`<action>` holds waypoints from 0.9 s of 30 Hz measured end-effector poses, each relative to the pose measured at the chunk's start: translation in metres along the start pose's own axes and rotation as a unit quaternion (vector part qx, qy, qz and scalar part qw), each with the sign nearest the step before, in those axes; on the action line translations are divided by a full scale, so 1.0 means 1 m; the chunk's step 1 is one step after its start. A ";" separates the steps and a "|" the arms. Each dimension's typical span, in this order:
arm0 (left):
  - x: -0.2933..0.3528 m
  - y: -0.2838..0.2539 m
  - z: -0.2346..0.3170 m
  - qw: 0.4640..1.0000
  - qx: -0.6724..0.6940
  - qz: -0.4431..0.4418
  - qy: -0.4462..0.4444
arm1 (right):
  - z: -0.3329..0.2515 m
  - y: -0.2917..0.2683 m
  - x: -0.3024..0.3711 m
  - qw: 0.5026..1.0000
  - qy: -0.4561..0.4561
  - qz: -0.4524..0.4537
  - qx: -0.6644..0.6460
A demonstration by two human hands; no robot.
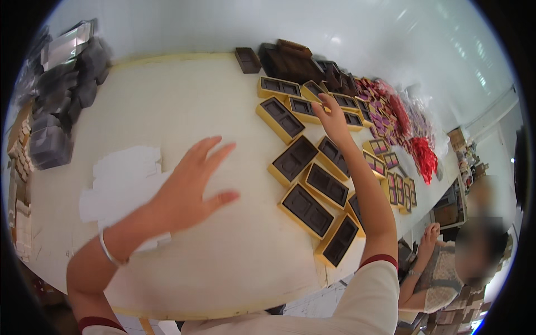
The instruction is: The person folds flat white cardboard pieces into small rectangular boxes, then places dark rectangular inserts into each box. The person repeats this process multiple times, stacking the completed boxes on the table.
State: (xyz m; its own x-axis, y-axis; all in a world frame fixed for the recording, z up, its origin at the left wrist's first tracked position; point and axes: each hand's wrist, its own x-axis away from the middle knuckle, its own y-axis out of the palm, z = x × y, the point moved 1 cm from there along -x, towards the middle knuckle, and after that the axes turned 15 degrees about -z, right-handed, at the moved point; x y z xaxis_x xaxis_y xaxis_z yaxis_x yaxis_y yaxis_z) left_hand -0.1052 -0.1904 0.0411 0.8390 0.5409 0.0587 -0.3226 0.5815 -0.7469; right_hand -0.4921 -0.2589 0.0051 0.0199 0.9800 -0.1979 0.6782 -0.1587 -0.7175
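My left hand (192, 190) hovers over the table (184, 100), fingers spread and nothing in it. Beside it lie flat white card blanks (120, 173), partly behind my left forearm. Farther off to the right, my right hand (333, 118) reaches over a group of yellow boxes with dark inner trays; its fingers are apart and I see nothing held. Closest to its fingertips are a yellow box (302, 107) and another small box (314, 89). Larger yellow boxes (294, 160) stand at odd angles nearer me, some hidden by my right forearm.
Dark plastic trays (290, 62) are heaped at the far edge. Clear and dark plastic packs (53, 139) pile up at the left. To the right lie filled boxes (399, 187), small purple-red pieces (382, 114) and red wrapping (424, 159). Another person (441, 268) sits at the right.
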 end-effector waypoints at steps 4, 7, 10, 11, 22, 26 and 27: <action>-0.094 -0.041 -0.059 0.944 0.313 -0.028 -0.097 | 0.059 -0.001 -0.100 0.972 -0.069 0.090 0.203; -0.168 -0.068 -0.093 0.922 0.353 0.016 -0.160 | 0.076 0.003 -0.146 0.970 -0.033 0.099 0.221; -0.218 -0.079 -0.103 0.906 0.404 0.068 -0.104 | 0.100 -0.007 -0.173 0.992 0.087 0.044 0.076; -0.238 -0.074 -0.105 0.899 0.420 0.087 -0.092 | 0.109 -0.013 -0.175 0.992 0.096 0.044 0.062; -0.273 -0.075 -0.133 0.909 0.371 0.042 -0.185 | 0.016 0.040 -0.184 0.982 0.064 -0.121 0.130; -0.219 -0.088 -0.108 0.909 0.355 0.003 -0.219 | -0.013 0.046 -0.161 0.971 0.081 -0.143 0.175; -0.212 -0.087 -0.112 0.907 0.360 0.002 -0.220 | -0.015 0.043 -0.159 0.970 0.079 -0.145 0.180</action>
State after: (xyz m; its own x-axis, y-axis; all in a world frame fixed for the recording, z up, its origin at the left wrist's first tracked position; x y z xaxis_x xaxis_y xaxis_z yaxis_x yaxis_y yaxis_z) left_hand -0.2064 -0.4238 0.0194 0.6318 0.6421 0.4342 -0.6609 0.7389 -0.1311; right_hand -0.4550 -0.4194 0.0157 -0.0027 0.9913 0.1316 0.3721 0.1232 -0.9200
